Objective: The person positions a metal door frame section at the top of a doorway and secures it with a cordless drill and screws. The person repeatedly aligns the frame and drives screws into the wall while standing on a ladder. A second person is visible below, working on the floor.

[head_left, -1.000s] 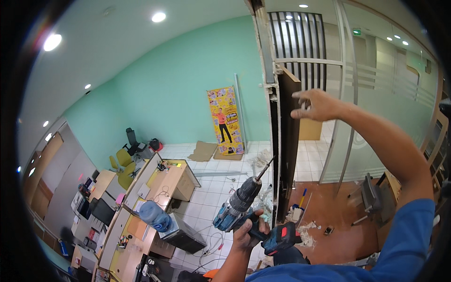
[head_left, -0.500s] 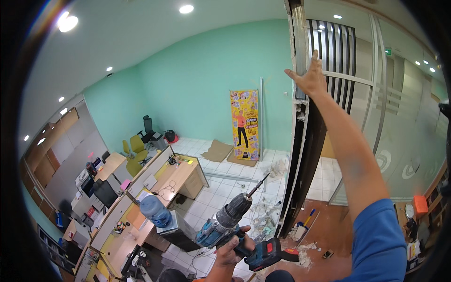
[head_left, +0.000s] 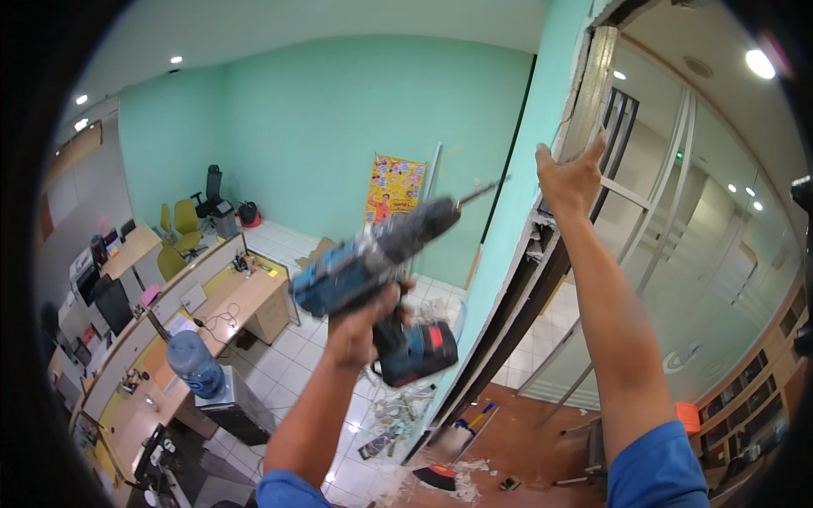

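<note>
My left hand (head_left: 362, 328) is wrapped round the handle of a blue and black cordless drill (head_left: 373, 258). The drill is raised, and its long bit (head_left: 483, 193) points up and right toward the broken wall end. Slight motion blur softens the drill. Higher up, my right hand (head_left: 574, 188) rests spread against the wall end, thumb on the green wall side and fingers to the right. It touches a metal stud (head_left: 593, 93) that stands exposed in the cut edge of the wall (head_left: 527, 262). Part of the stud is hidden behind that hand.
Plaster rubble (head_left: 398, 423) lies on the white tiles below. A brush (head_left: 436, 476) and a blue-and-yellow-handled tool (head_left: 478, 416) lie on the brown floor. A water dispenser with a blue bottle (head_left: 196, 364) stands beside desks (head_left: 237, 309). Glass panels (head_left: 677, 279) stand at right.
The drill has risen with my left hand, its bit now closer to the wall end. My right hand stays on the stud. The view has shifted, showing more of the wall's green side.
</note>
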A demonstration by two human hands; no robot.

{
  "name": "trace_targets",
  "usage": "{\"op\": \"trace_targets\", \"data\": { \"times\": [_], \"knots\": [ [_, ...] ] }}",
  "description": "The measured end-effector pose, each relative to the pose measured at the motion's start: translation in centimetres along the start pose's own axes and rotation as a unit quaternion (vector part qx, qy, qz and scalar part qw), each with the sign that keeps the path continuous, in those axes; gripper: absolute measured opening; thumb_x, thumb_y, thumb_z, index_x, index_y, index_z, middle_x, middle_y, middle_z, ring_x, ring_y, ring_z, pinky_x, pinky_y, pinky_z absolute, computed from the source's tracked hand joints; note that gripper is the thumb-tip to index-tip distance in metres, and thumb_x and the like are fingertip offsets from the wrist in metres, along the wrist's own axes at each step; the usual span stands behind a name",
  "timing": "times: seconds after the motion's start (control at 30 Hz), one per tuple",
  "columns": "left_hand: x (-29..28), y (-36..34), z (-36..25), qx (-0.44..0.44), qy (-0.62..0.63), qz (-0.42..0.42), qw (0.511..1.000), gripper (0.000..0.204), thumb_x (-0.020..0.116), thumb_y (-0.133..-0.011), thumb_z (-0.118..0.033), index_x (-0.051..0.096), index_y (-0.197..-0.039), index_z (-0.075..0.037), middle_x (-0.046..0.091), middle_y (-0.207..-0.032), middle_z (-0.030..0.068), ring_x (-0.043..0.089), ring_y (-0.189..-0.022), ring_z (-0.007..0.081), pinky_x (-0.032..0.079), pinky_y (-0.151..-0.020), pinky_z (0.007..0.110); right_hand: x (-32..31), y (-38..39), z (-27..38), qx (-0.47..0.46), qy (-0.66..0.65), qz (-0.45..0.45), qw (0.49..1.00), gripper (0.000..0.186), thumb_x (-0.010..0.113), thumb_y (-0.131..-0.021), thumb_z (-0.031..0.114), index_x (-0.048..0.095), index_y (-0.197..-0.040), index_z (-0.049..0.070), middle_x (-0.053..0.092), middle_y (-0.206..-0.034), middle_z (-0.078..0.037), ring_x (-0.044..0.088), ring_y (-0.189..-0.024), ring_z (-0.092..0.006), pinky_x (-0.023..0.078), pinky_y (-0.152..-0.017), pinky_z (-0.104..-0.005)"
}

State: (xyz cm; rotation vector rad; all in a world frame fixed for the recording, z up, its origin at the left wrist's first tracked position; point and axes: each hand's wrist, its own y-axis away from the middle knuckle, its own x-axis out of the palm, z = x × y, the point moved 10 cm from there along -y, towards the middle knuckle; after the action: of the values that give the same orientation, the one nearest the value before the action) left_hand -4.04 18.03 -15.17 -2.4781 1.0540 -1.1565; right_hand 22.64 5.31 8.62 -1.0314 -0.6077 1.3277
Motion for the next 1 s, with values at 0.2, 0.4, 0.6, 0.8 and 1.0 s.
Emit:
{"op": "trace_targets", "data": {
  "times": [0.2, 0.4, 0.6, 0.8, 1.0],
  "knots": [
    [3.1, -10.8, -4.5, 0.034, -0.066, 0.021, 0.997, 0.036, 0.079, -0.087, -0.022, 0.066, -0.115, -0.005, 0.071, -0.104, 0.0097, 0.065, -0.080, 0.0140, 0.054, -0.063, 0.028, 0.3, 0.0, 0.3, -0.020, 0.027, -0.020, 0.999, 0.099, 0.071, -0.078, 0.025, 0.013, -0.152, -0.007, 0.063, -0.115, -0.034, 0.066, -0.106, -0.0476, 0.050, -0.102, -0.0464],
    [7.1, -16.9, -6.9, 0.012, -0.093, 0.086, 0.992, 0.050, 0.081, -0.084, -0.025, 0.063, -0.126, -0.005, 0.070, -0.117, 0.0073, 0.062, -0.098, 0.0165, 0.053, -0.075, 0.030, 0.5, 0.1, 0.1, 0.000, 0.006, -0.006, 1.000, 0.097, 0.072, -0.079, 0.022, 0.015, -0.151, -0.007, 0.056, -0.127, -0.036, 0.062, -0.114, -0.0467, 0.047, -0.106, -0.0456],
    [9.9, -21.6, -8.7, 0.049, -0.096, 0.152, 0.983, 0.047, 0.082, -0.083, -0.028, 0.065, -0.121, -0.007, 0.072, -0.110, 0.0052, 0.061, -0.098, 0.0148, 0.052, -0.072, 0.031, 0.5, 0.4, 0.3, 0.005, 0.008, -0.010, 1.000, 0.095, 0.075, -0.080, 0.020, 0.017, -0.150, -0.006, 0.055, -0.129, -0.035, 0.059, -0.118, -0.0460, 0.045, -0.107, -0.0466],
    [11.0, -25.4, -8.7, 0.042, -0.173, 0.187, 0.966, 0.042, 0.083, -0.081, -0.031, 0.069, -0.112, -0.007, 0.073, -0.106, 0.0051, 0.060, -0.078, 0.0134, 0.052, -0.061, 0.031, 0.5, 0.3, 0.7, -0.032, 0.003, -0.033, 0.999, 0.093, 0.074, -0.079, 0.021, 0.019, -0.149, -0.005, 0.056, -0.126, -0.035, 0.061, -0.116, -0.0461, 0.046, -0.106, -0.0474],
    [10.8, -27.8, -8.6, 0.070, -0.172, 0.193, 0.963, 0.040, 0.082, -0.081, -0.027, 0.069, -0.112, -0.006, 0.074, -0.103, 0.0063, 0.060, -0.075, 0.0130, 0.053, -0.063, 0.031, 0.5, 0.3, 0.4, -0.037, -0.016, -0.038, 0.998, 0.093, 0.073, -0.079, 0.021, 0.019, -0.149, -0.006, 0.061, -0.117, -0.034, 0.065, -0.107, -0.0460, 0.049, -0.101, -0.0468]
  ]
}}
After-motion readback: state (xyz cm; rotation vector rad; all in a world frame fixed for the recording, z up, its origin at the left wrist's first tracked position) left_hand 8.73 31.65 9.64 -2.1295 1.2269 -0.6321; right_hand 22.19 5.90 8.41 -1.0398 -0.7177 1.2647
